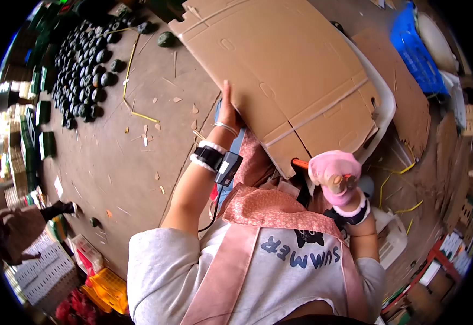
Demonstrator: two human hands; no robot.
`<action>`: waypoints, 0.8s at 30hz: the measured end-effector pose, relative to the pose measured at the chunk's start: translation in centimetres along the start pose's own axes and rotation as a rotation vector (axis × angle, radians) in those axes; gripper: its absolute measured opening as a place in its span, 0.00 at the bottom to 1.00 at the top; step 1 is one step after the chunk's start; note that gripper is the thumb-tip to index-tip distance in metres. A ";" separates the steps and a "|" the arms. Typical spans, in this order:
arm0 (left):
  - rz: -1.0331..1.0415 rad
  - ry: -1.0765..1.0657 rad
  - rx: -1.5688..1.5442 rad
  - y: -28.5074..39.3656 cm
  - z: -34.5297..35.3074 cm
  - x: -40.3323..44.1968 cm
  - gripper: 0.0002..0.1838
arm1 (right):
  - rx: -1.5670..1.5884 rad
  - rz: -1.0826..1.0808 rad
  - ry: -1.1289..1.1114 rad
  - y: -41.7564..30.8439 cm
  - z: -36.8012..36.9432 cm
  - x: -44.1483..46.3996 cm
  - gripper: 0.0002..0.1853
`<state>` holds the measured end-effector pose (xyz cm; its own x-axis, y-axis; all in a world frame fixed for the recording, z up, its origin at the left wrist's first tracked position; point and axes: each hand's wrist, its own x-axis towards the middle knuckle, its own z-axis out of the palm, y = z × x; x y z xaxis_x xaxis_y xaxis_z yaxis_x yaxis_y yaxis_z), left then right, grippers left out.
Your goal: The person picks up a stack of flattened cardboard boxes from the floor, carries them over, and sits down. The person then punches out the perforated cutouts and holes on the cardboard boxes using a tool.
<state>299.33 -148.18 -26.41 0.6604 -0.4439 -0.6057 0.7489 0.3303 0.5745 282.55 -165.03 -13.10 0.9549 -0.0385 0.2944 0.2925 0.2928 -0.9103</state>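
Observation:
A large flattened cardboard sheet (280, 76) lies tilted in front of my body, over a white plastic tub (385, 97). My left hand (228, 112) is bare and holds the sheet's left edge, with one finger along the edge and the others hidden behind the board. A black device is strapped to that wrist. My right hand (335, 173), in a pink glove, is closed around an orange-handled tool (300, 163) at the sheet's near edge; the tool's far end is hidden. A pale strip of tape crosses the cardboard.
Many dark green round fruits (82, 76) lie on the floor at upper left, with yellow straps (131, 67) beside them. A blue crate (418, 51) is at upper right. Another person (20, 233) is at the left edge, near an orange crate (106, 290). Brown cardboard (410, 108) lies at right.

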 end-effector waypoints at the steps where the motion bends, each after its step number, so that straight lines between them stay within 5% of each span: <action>1: -0.128 0.036 0.051 0.0 -0.4 0.5 0.48 | 0.061 -0.014 -0.029 0.7 0.2 -0.1 0.22; 7: 0.137 0.325 0.050 -2.1 0.1 2.4 0.42 | 0.001 -0.172 -0.127 1.8 1.0 -1.9 0.11; 10: 0.089 0.412 -0.030 -2.4 0.4 2.9 0.42 | 0.001 -0.241 -0.258 2.0 1.7 -0.8 0.11; 16: 0.147 0.258 -0.065 -2.2 0.2 2.5 0.43 | -0.086 -0.188 -0.298 2.0 1.7 -1.2 0.12; 24: 0.150 0.345 0.074 -2.0 -0.1 2.3 0.32 | -0.014 -0.153 -0.199 2.2 1.1 -1.5 0.10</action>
<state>299.34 -149.77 -29.08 0.7515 -0.0847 -0.6543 0.6449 0.3039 0.7013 281.73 -163.29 -15.26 0.8710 0.1077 0.4793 0.4350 0.2842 -0.8544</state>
